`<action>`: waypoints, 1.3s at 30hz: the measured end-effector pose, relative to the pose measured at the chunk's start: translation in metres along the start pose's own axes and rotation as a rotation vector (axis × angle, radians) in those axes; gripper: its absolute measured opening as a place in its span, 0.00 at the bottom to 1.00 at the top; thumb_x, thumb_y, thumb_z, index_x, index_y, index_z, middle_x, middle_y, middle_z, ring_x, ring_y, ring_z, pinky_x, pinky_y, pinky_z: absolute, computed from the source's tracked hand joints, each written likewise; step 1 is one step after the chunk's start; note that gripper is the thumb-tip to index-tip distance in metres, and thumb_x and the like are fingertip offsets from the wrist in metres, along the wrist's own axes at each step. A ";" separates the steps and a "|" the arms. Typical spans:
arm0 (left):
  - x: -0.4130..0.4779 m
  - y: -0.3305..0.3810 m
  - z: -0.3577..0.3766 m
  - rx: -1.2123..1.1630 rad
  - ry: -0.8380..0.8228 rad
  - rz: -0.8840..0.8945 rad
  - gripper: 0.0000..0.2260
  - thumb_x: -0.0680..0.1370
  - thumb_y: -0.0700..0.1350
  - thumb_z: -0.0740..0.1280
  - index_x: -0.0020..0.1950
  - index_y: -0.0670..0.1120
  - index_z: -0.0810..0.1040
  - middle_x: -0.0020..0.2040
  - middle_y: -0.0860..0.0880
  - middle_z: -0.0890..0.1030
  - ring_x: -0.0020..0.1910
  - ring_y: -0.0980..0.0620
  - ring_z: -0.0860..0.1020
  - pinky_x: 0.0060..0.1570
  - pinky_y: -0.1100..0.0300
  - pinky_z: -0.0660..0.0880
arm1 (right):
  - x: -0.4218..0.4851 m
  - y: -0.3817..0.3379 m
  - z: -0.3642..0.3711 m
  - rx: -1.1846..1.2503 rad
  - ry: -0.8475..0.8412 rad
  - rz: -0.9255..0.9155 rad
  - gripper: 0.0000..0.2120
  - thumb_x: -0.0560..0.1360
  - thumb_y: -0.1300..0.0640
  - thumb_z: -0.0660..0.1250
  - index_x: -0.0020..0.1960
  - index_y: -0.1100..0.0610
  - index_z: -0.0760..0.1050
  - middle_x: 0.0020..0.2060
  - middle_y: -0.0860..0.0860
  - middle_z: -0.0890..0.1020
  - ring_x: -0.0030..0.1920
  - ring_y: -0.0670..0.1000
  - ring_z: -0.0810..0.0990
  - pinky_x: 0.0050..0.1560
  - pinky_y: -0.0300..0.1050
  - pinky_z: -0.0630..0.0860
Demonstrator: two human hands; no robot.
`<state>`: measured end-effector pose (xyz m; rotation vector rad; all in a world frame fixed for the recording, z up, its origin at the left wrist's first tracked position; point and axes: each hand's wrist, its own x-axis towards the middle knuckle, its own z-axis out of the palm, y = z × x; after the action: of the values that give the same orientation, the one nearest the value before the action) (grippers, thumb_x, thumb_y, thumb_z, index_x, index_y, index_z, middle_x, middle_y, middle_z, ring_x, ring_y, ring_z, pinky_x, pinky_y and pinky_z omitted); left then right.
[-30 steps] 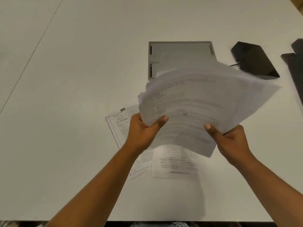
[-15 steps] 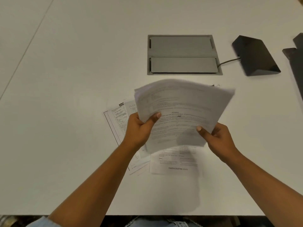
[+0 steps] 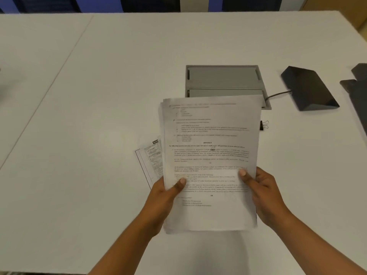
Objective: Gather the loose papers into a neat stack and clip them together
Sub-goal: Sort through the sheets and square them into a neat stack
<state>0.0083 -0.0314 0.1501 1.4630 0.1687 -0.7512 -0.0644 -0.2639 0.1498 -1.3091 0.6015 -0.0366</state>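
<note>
A stack of printed white papers [image 3: 210, 147] is held upright above the table, its edges roughly squared. My left hand [image 3: 164, 197] grips its lower left side, thumb on the front sheet. My right hand [image 3: 262, 193] grips the lower right side, thumb likewise on the front. A loose printed sheet [image 3: 151, 161] lies flat on the table, peeking out left of the stack and partly hidden behind it. A small black binder clip [image 3: 263, 125] lies on the table just right of the stack's upper edge.
The white table [image 3: 99, 116] has a grey recessed cable box [image 3: 222, 80] behind the stack. A black wedge-shaped device [image 3: 309, 90] with a cable sits to the right, and another dark object [image 3: 357, 90] is at the right edge.
The fanned, tilted papers have been turned upright and squared into a tidier stack. Both hands shifted lower along its sides. The binder clip has come into view.
</note>
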 end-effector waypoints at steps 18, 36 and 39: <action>-0.035 -0.019 -0.111 -0.039 0.458 0.115 0.11 0.77 0.47 0.69 0.59 0.48 0.80 0.52 0.49 0.87 0.51 0.41 0.84 0.51 0.46 0.79 | 0.030 0.109 -0.006 -1.289 0.397 0.453 0.39 0.68 0.39 0.72 0.66 0.63 0.64 0.62 0.60 0.69 0.64 0.62 0.69 0.54 0.58 0.76; -0.029 -0.055 -0.091 -0.120 0.435 -0.001 0.09 0.77 0.46 0.69 0.57 0.47 0.80 0.47 0.48 0.88 0.47 0.41 0.86 0.43 0.52 0.80 | 0.047 0.101 -0.026 -0.988 0.438 0.526 0.44 0.56 0.45 0.84 0.60 0.63 0.64 0.55 0.60 0.77 0.53 0.61 0.80 0.45 0.49 0.76; -0.027 -0.058 -0.085 -0.108 0.430 -0.006 0.10 0.77 0.46 0.69 0.57 0.47 0.81 0.47 0.47 0.88 0.45 0.42 0.86 0.43 0.52 0.80 | 0.044 0.104 -0.027 -0.911 0.430 0.475 0.36 0.60 0.49 0.82 0.58 0.60 0.67 0.50 0.56 0.80 0.45 0.58 0.80 0.38 0.46 0.74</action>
<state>-0.0154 0.0614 0.1046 1.5048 0.5331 -0.4164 -0.0709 -0.2746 0.0346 -2.0123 1.3873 0.3982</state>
